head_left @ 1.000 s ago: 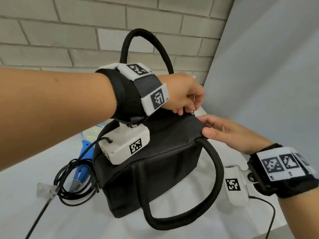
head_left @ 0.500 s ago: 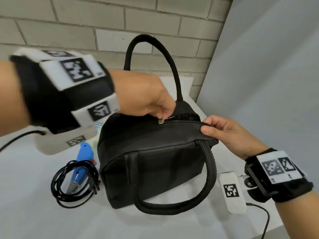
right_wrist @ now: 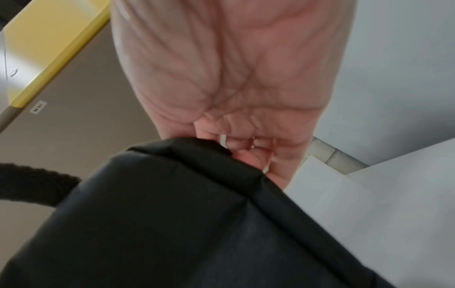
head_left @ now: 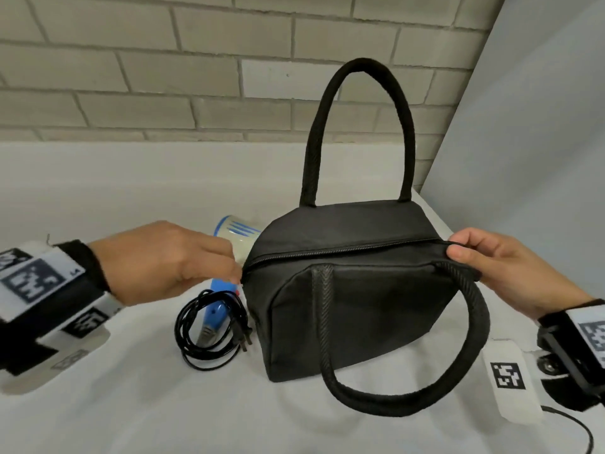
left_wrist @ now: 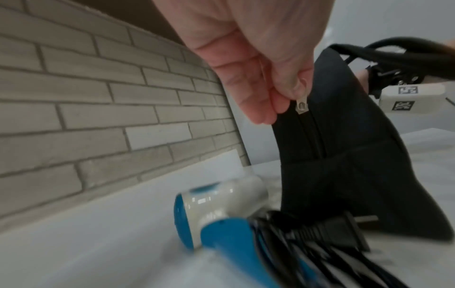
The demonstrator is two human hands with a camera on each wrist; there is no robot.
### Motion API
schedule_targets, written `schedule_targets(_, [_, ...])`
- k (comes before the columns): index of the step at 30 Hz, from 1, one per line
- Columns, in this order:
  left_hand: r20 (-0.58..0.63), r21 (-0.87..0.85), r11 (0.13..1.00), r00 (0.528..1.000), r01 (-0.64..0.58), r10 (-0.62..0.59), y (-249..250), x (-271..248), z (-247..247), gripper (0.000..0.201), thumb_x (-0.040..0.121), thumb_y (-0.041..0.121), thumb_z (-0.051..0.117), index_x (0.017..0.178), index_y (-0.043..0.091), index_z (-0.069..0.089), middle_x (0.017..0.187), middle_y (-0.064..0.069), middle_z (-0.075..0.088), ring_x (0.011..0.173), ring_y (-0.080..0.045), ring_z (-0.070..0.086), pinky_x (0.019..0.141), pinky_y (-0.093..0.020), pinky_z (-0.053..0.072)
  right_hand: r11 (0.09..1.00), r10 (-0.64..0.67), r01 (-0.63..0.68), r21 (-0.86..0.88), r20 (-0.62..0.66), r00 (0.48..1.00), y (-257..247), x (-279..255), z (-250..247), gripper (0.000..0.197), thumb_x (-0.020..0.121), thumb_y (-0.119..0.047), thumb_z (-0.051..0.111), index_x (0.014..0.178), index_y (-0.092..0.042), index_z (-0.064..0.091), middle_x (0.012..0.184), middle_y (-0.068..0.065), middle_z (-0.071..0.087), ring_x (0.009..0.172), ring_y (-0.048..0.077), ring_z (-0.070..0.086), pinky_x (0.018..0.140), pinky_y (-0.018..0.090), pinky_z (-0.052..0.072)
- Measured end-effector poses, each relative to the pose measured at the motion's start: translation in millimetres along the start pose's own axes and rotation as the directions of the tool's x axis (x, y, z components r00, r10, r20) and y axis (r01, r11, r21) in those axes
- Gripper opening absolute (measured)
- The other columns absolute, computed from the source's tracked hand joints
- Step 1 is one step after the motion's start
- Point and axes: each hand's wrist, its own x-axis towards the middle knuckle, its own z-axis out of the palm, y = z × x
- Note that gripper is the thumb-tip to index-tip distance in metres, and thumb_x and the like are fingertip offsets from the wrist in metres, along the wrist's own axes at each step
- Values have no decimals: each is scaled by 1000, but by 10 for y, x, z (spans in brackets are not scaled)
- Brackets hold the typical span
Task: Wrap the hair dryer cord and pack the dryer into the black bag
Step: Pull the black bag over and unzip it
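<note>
The black bag stands on the white table, one handle upright, the other hanging down its front. My left hand pinches the metal zipper pull at the bag's left end. My right hand pinches the fabric at the right end of the zip; the right wrist view shows its fingers on the bag's corner. The blue and white hair dryer lies left of the bag, outside it. Its black cord is coiled around the handle, with the plug against the bag's base.
A brick wall runs behind the table and a grey panel closes off the right side. The white tabletop stretches to the left and front of the bag. A thin cable trails from my right wrist camera.
My left hand has drawn the zipper pull along the bag's top from the right end to the left end. My right hand has kept hold of the right end. The hair dryer has not moved.
</note>
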Motion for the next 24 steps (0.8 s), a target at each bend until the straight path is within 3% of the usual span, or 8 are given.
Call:
schedule_targets(5, [42,-225,970,996,87,-79,84,-154,537,24,80,20,41,94,35,54,90,17,59,66,-6,60,47,-20,48,1000,22,-22,-2,-3,1000,-14,-19,-3,60,33,-70,76,66,-21,64,60,-3,61,58,10,53,56,13,47])
schedule_targets(10, [-1,-340,934,993,112,-119,198,-74,635,20,92,42,33,90,39,53,95,19,51,72,0,56,49,-20,51,976,51,-51,-213,-6,999,-161,-23,-23,79,34,-78,68,77,-12,65,66,-1,66,59,9,54,58,9,45])
schedule_targets(13, [-131,-353,928,976,116,-172,233,-10,401,14,81,32,46,88,38,57,92,20,57,78,5,55,57,-25,52,899,44,-33,-436,15,999,-350,-37,-31,61,48,-83,51,86,-37,66,84,-15,71,72,0,60,75,14,45])
schedule_targets(15, [-273,-488,866,922,113,-274,230,93,250,15,78,29,47,85,35,59,91,18,58,80,0,56,67,-26,51,833,51,-23,-553,36,998,-521,-66,37,48,53,-83,40,85,-53,60,90,-26,65,86,-10,55,80,17,42])
schedule_targets(16, [-313,-566,817,889,110,-336,239,152,184,15,77,32,48,85,35,60,94,18,57,84,0,55,70,-18,48,789,61,-4,-615,71,996,-596,-58,93,50,50,-88,37,83,-58,58,89,-25,66,87,-13,53,77,16,39])
schedule_targets(18, [-316,-636,760,853,133,-414,266,322,118,20,74,42,49,89,40,61,110,26,48,104,3,48,76,-4,38,701,113,13,-713,129,985,-731,-49,205,51,44,-88,39,84,-59,52,91,-24,62,84,-10,52,73,15,34])
schedule_targets(21, [-207,-621,758,892,198,-403,315,549,181,31,70,53,44,97,47,57,125,40,26,126,10,25,100,-9,22,677,215,-13,-736,181,960,-850,-25,314,63,45,-80,55,101,-54,49,102,-20,62,87,-4,52,82,19,38])
schedule_targets(24, [-152,-664,713,893,225,-423,391,736,173,28,69,47,56,95,44,64,132,28,23,126,4,21,105,-14,18,660,255,16,-751,243,936,-921,-4,481,62,53,-61,70,109,-49,47,100,-23,57,87,-4,52,71,13,44])
